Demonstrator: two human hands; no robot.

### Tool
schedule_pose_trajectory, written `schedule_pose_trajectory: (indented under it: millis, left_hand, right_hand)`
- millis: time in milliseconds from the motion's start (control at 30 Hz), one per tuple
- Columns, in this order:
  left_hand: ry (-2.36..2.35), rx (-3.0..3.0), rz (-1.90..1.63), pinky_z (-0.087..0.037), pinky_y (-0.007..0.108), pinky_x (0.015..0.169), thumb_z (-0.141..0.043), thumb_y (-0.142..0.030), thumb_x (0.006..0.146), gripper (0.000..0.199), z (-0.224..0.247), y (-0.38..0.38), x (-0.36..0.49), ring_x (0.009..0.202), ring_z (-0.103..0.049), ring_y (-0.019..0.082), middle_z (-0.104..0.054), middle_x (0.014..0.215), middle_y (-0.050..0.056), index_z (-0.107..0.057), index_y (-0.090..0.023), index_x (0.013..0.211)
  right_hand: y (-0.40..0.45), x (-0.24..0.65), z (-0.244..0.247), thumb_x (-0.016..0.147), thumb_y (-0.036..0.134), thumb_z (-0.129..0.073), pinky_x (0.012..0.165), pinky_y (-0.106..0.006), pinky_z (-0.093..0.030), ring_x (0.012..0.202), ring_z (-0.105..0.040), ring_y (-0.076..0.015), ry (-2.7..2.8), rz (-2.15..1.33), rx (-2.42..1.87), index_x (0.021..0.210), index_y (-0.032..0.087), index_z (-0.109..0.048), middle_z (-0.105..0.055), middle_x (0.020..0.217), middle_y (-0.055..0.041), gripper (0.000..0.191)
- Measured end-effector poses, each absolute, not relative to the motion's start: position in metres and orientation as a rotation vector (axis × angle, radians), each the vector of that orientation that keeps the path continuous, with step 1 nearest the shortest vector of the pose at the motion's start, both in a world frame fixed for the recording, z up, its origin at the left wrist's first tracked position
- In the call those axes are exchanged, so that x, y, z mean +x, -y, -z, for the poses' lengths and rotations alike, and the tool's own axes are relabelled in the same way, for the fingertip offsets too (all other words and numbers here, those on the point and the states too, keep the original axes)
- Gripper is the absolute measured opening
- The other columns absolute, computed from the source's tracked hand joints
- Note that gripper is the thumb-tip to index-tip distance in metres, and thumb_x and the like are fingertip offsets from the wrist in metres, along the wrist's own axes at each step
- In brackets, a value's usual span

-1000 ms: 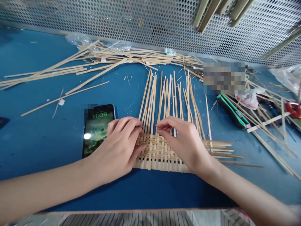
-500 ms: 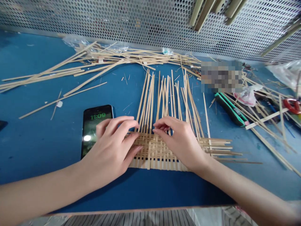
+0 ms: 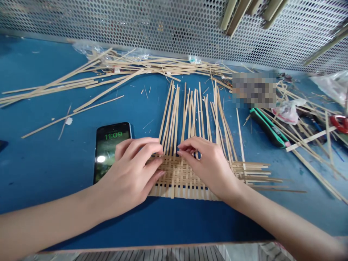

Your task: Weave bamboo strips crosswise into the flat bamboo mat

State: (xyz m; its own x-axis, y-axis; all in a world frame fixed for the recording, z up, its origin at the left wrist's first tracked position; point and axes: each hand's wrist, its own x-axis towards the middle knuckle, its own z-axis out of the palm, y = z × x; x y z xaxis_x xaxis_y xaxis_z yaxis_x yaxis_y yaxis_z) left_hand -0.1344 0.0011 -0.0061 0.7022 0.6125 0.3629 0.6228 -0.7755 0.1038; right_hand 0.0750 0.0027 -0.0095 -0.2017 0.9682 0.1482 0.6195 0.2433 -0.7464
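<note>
A flat bamboo-strip weave (image 3: 182, 177) lies on the blue workbench (image 3: 40, 170), with many loose upright strips (image 3: 190, 116) fanning away from it. My left hand (image 3: 133, 168) presses on its left part, fingers spread, with its fingertips at the strips. My right hand (image 3: 209, 163) sits at the weave's upper edge, thumb and forefinger curled around upright strips. The exact strip between them is hidden by my fingers. A smartphone (image 3: 108, 150) showing 11:09 lies just left of my left hand.
A heap of long bamboo strips (image 3: 152, 67) lies behind the weave, against a perforated metal panel (image 3: 163, 21). To the right are a green utility knife (image 3: 269, 132), plastic bags (image 3: 333, 87), a red-handled tool (image 3: 339, 124) and a blurred patch (image 3: 254, 90).
My right fingertips have slid slightly down toward the weave. My left hand stays on the weave, and the whole view has shifted slightly.
</note>
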Motion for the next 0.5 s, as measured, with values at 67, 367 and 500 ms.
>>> schedule_pose_trajectory:
  millis: [67, 367, 500]
  left_hand:
    - [1.0, -2.858, 0.608, -0.036, 0.043, 0.097, -0.052, -0.013, 0.093, 0.013, 0.0068, 0.0003, -0.1338, 0.116, -0.055, 0.026, -0.065, 0.101, 0.007, -0.064, -0.015, 0.095]
    - [1.118, -2.918, 0.561, -0.036, 0.044, 0.094, -0.05, -0.023, 0.095, 0.016, 0.007, -0.0007, -0.1343, 0.118, -0.05, 0.03, -0.055, 0.115, 0.014, -0.061, -0.01, 0.098]
    - [1.094, -2.933, 0.513, -0.036, 0.045, 0.095, -0.049, -0.028, 0.096, 0.022, 0.0073, -0.0021, -0.1345, 0.119, -0.048, 0.032, -0.054, 0.116, 0.016, -0.06, -0.008, 0.1]
  right_hand:
    - [-0.0028, 0.0747, 0.0087, 0.085, 0.005, -0.063, 0.071, -0.028, -0.047, 0.077, -0.063, -0.0153, 1.915, -0.724, -1.438, 0.085, 0.018, -0.067, -0.068, 0.081, -0.0005, 0.013]
    - [-0.0025, 0.0743, 0.0105, 0.083, 0.003, -0.067, 0.072, -0.027, -0.046, 0.079, -0.063, -0.0153, 1.948, -0.663, -1.408, 0.085, 0.016, -0.067, -0.068, 0.081, -0.0005, 0.013]
    - [-0.0025, 0.0741, 0.0117, 0.083, 0.003, -0.067, 0.071, -0.027, -0.046, 0.078, -0.063, -0.0154, 1.955, -0.656, -1.416, 0.086, 0.016, -0.067, -0.069, 0.081, -0.0006, 0.013]
